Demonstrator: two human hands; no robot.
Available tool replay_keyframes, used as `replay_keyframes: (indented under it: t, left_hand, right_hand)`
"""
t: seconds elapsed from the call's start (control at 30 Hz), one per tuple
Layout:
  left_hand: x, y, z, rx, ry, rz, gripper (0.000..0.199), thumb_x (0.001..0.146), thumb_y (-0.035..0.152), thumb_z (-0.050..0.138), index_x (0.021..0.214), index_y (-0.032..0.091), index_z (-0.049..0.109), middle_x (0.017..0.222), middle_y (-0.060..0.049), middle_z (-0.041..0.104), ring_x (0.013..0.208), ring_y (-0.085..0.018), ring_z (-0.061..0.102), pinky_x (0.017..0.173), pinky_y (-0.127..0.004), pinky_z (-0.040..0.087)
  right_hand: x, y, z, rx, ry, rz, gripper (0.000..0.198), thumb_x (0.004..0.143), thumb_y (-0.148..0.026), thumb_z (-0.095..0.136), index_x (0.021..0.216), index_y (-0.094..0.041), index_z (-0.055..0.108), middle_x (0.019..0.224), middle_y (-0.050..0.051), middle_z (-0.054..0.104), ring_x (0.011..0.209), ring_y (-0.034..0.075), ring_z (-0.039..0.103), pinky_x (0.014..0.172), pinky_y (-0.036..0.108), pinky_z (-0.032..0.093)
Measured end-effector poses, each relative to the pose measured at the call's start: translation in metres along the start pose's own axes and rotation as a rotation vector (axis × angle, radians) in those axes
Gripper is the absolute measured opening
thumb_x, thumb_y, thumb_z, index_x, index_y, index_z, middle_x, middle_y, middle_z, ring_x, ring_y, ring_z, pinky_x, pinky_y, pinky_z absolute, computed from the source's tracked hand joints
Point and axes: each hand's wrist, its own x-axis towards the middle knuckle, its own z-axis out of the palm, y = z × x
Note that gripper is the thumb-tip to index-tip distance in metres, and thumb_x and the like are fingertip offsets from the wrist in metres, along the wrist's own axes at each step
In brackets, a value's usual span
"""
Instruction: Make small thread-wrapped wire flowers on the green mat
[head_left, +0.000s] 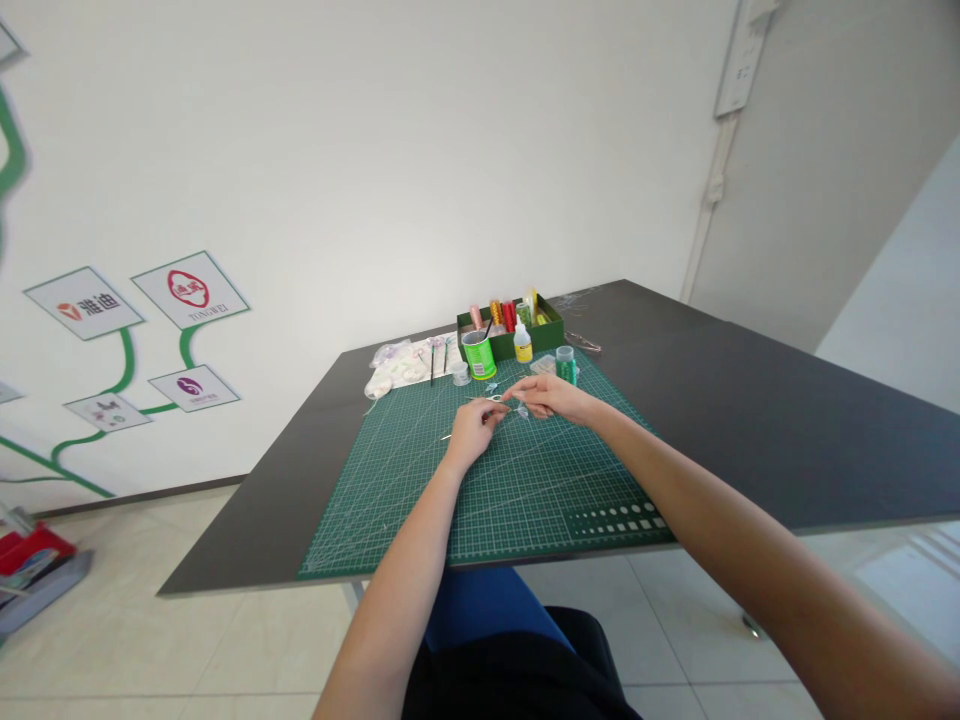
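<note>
My left hand (474, 428) rests low over the green cutting mat (405, 490), fingers drawn together in a pinch. What they hold is too small to make out. From the right, my right hand (553, 396) meets it with thumb and forefinger closed at the left fingertips; anything between them cannot be made out. A small, pale, see-through piece (523, 411) shows just below the right fingers. Another pale bit (491, 387) lies on the mat beyond the hands. A thin, pointed metal tip (445, 437) sticks out left of my left hand.
Behind the hands stand a green can (479, 358), a yellow-labelled glue bottle (523, 345), a small jar (460, 375) and a green-filled jar (566, 366). A green box (551, 332) holds several thread spools. Brushes (432, 362) lie on white paper; pliers (583, 343) lie right.
</note>
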Motion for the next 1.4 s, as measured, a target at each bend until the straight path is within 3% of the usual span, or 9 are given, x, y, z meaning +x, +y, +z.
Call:
replay_keyframes:
  t: [0.53,1.4]
  left_hand:
    - [-0.0007,0.0048,0.0022,-0.071,-0.016,-0.015,0.016,0.081,0.007,0.068,0.092,0.018,0.073,0.076,0.000,0.070,0.066,-0.012,0.059,0.067,-0.024,0.044]
    - [-0.0008,0.0065,0.0014,0.000,-0.060,0.045,0.015,0.084,0.009,0.067,0.093,0.019,0.074,0.084,-0.004,0.071,0.076,-0.015,0.062,0.073,-0.026,0.046]
  right_hand:
    - [0.0020,0.0010,-0.0028,-0.052,0.046,0.021,0.043,0.083,-0.047,0.068,0.103,-0.009,0.070,0.041,-0.011,0.039,0.037,0.006,0.032,0.042,0.022,0.026]
    - [0.0010,-0.0003,-0.0054,-0.157,0.056,0.021,0.048,0.084,-0.047,0.066,0.110,-0.006,0.069,0.038,-0.009,0.042,0.037,0.006,0.032,0.040,0.021,0.024]
